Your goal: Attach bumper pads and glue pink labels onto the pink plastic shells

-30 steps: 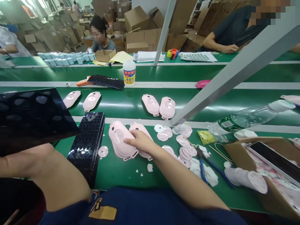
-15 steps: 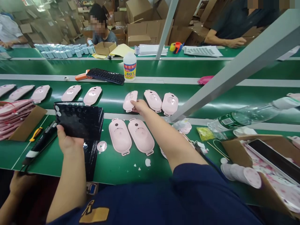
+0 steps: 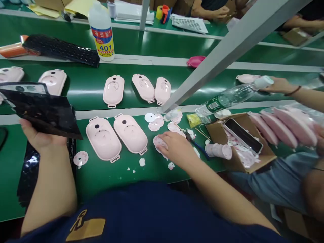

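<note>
My left hand point(image 3: 42, 138) grips a black glossy sheet point(image 3: 40, 109) held up over a black stack point(image 3: 30, 168) at the left. My right hand point(image 3: 174, 146) rests palm down on a round pink sticker point(image 3: 159, 141) among several scattered ones; its fingers are curled on it. Two pink oval shells point(image 3: 103, 138) point(image 3: 130, 132) lie side by side just left of that hand. Three more pink shells point(image 3: 113, 90) point(image 3: 143, 87) point(image 3: 162, 90) lie on the belt beyond.
A white glue bottle point(image 3: 102, 32) and black keyboard point(image 3: 60, 50) stand at the back. A grey slanted post point(image 3: 222, 47) crosses the right. A cardboard box point(image 3: 240, 143) with a phone sits right. A neighbouring person's hand point(image 3: 278, 86) holds a plastic bottle point(image 3: 227, 98) and pink shells point(image 3: 283, 126).
My right hand has pulled back from the belt, leaving a pink shell there, and come down on the stickers. My left hand has lifted the black sheet. The view has tilted down and right.
</note>
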